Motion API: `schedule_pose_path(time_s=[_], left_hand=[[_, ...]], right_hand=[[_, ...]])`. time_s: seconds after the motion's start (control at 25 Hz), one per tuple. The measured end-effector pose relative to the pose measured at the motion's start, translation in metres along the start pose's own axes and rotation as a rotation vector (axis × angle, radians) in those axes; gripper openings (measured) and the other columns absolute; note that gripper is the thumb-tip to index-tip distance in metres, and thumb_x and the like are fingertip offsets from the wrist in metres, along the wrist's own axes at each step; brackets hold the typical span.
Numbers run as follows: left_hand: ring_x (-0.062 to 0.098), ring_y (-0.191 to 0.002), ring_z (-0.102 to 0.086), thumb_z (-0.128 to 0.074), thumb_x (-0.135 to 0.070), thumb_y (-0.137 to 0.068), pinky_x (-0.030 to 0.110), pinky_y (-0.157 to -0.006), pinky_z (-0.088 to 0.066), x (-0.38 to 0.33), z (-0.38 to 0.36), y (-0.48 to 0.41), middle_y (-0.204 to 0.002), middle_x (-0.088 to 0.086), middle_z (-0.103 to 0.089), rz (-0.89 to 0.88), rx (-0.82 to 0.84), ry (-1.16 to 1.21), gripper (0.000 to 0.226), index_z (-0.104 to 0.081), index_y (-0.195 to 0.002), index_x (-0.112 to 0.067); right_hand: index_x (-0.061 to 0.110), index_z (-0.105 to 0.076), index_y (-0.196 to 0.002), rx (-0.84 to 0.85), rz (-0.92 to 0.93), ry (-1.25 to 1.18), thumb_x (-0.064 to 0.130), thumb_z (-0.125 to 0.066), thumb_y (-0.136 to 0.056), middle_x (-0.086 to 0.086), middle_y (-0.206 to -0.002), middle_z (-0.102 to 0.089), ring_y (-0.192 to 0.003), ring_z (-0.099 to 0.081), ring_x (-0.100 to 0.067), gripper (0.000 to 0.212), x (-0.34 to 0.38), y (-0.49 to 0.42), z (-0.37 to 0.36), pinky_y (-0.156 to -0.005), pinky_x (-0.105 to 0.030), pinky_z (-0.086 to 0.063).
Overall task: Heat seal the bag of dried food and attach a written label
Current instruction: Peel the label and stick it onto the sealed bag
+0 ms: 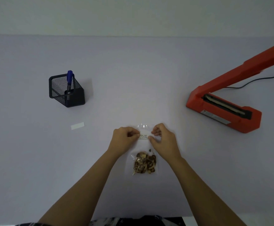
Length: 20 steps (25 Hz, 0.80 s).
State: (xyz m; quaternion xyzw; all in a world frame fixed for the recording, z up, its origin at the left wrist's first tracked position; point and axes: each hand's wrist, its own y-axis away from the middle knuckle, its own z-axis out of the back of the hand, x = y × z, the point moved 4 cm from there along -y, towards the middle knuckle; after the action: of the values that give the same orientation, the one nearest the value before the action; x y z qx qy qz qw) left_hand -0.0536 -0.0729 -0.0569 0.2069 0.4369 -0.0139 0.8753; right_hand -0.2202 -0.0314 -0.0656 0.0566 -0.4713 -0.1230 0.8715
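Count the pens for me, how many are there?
1. A blue plastic pen stands upright in the black mesh pen holder on the left of the table. The holder's dark walls could hide another.

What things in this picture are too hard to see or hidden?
Head view, the only one:
- Writing on the label: too small and blurred to read.
- The label's ends: covered by the left hand and right hand.
- The bag seal: clear plastic, cannot tell if it is closed.
- The pen tip: hidden inside the mesh holder.
- The heat sealer cord: cut off by the right edge.
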Motion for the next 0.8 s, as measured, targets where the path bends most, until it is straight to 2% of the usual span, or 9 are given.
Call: schedule_pose_path(time_s=[0.12, 0.2, 0.36, 0.48, 0.6, 0.72, 0.8], left_hand=[[-0.003, -0.066, -0.055, -0.069, -0.014, -0.081, -0.005, -0.065, -0.038, 0.000, -0.003, 0.001, -0.085, 0.001, -0.072, -0.025, -0.032, -0.050, 0.013, -0.074, -0.092, -0.010], [0.004, -0.069, -0.060, -0.068, -0.012, -0.081, 0.000, -0.067, -0.042, -0.001, -0.006, 0.003, -0.085, 0.002, -0.073, -0.045, -0.064, -0.073, 0.011, -0.074, -0.090, -0.010], [0.019, -0.077, -0.065, -0.064, -0.011, -0.082, 0.025, -0.071, -0.051, -0.003, -0.014, 0.008, -0.087, 0.006, -0.071, -0.152, -0.130, -0.196, 0.013, -0.071, -0.093, -0.008], [0.022, -0.076, -0.060, -0.062, -0.010, -0.085, 0.024, -0.066, -0.044, 0.000, -0.018, 0.013, -0.093, 0.010, -0.062, -0.255, -0.152, -0.293, 0.023, -0.066, -0.107, -0.007], [0.025, -0.078, -0.059, -0.062, -0.012, -0.084, 0.023, -0.066, -0.044, 0.004, -0.021, 0.018, -0.095, 0.013, -0.061, -0.409, -0.090, -0.416, 0.023, -0.068, -0.105, -0.006], [0.028, -0.077, -0.059, -0.047, -0.021, -0.083, 0.031, -0.065, -0.049, 0.010, -0.017, 0.019, -0.099, 0.014, -0.063, -0.515, -0.072, -0.559, 0.033, -0.071, -0.104, -0.015], [0.028, -0.086, -0.058, -0.039, -0.029, -0.080, 0.034, -0.068, -0.044, 0.014, -0.013, 0.017, -0.108, 0.008, -0.062, -0.451, -0.040, -0.655, 0.041, -0.069, -0.108, -0.029]], right_hand=[[0.018, -0.050, -0.092, -0.009, -0.002, 0.008, 0.014, -0.070, -0.078, 0.003, -0.089, -0.061, -0.083, -0.058, -0.009, 0.024, 0.000, 0.001, -0.001, -0.075, -0.014, -0.046], [0.017, -0.051, -0.092, -0.010, -0.001, 0.012, 0.014, -0.070, -0.078, 0.003, -0.090, -0.062, -0.084, -0.059, -0.010, 0.024, 0.000, 0.002, -0.001, -0.076, -0.017, -0.048], [0.015, -0.051, -0.093, -0.006, 0.000, 0.014, 0.014, -0.070, -0.079, 0.002, -0.091, -0.062, -0.084, -0.058, -0.011, 0.023, -0.001, 0.001, 0.000, -0.078, -0.022, -0.049], [0.015, -0.051, -0.093, -0.010, -0.001, 0.012, 0.014, -0.070, -0.078, 0.002, -0.091, -0.062, -0.084, -0.059, -0.011, 0.024, -0.002, 0.001, -0.001, -0.078, -0.022, -0.049], [0.014, -0.051, -0.094, -0.010, -0.007, 0.016, 0.014, -0.070, -0.078, 0.001, -0.092, -0.062, -0.085, -0.059, -0.012, 0.024, -0.002, 0.001, -0.002, -0.078, -0.023, -0.049], [0.014, -0.056, -0.095, -0.003, 0.051, 0.046, 0.012, -0.067, -0.080, 0.001, -0.093, -0.062, -0.086, -0.058, -0.012, 0.019, -0.002, 0.001, -0.002, -0.080, -0.025, -0.050], [0.013, -0.064, -0.099, -0.001, 0.183, 0.119, 0.012, -0.061, -0.084, -0.001, -0.094, -0.062, -0.088, -0.057, -0.013, 0.015, -0.001, 0.004, -0.003, -0.081, -0.026, -0.049]])
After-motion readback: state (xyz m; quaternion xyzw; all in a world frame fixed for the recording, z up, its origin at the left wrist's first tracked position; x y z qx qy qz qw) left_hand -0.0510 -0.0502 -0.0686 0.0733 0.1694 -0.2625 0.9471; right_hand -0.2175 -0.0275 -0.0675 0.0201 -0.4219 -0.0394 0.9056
